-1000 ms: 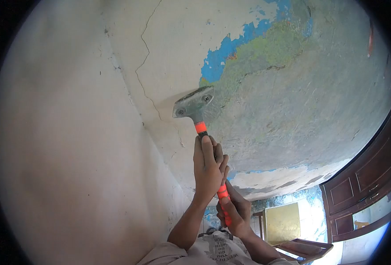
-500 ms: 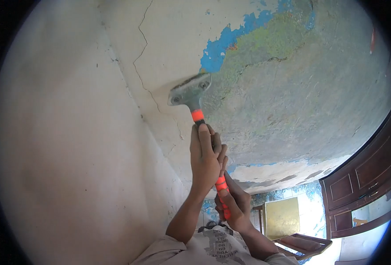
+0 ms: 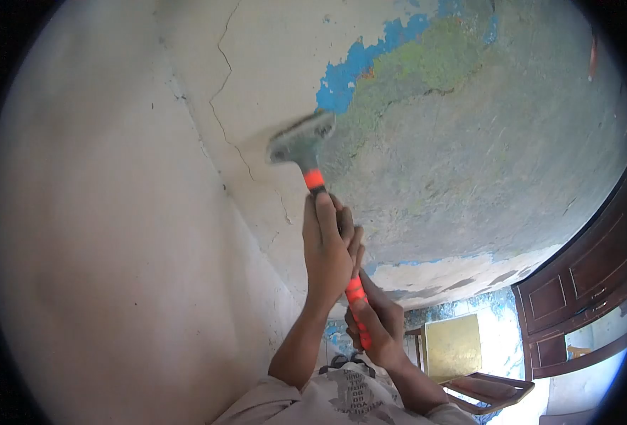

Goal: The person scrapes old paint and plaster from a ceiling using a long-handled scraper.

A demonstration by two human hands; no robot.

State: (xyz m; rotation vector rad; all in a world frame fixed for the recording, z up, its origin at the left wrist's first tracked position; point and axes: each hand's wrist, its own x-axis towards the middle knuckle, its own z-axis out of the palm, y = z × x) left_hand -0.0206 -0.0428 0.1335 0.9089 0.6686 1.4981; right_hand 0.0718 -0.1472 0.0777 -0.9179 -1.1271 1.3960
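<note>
A long-handled wall scraper (image 3: 300,144) with a wide grey metal head and an orange-red and black handle is held up against the wall. Its blade edge lies at the border between cream paint (image 3: 271,78) and a bared grey-green area, just below a strip of blue paint (image 3: 338,88). My left hand (image 3: 329,237) is wrapped round the upper handle, thumb along it. Lower down, my right hand (image 3: 378,326) grips the handle's orange-red end (image 3: 358,290). The head is slightly blurred, and the blade's contact is hard to make out.
A wall corner runs along the left, beside a plain pale wall (image 3: 115,248). A thin crack (image 3: 222,127) crosses the cream paint. At lower right are a yellowish tabletop (image 3: 453,347), a wooden chair-like frame (image 3: 494,397) and a dark brown wooden cabinet (image 3: 583,283).
The view has shifted slightly, so the wall marks sit a little further left and up. The scraper head is a touch higher in view and blurrier. Both hands keep their grip.
</note>
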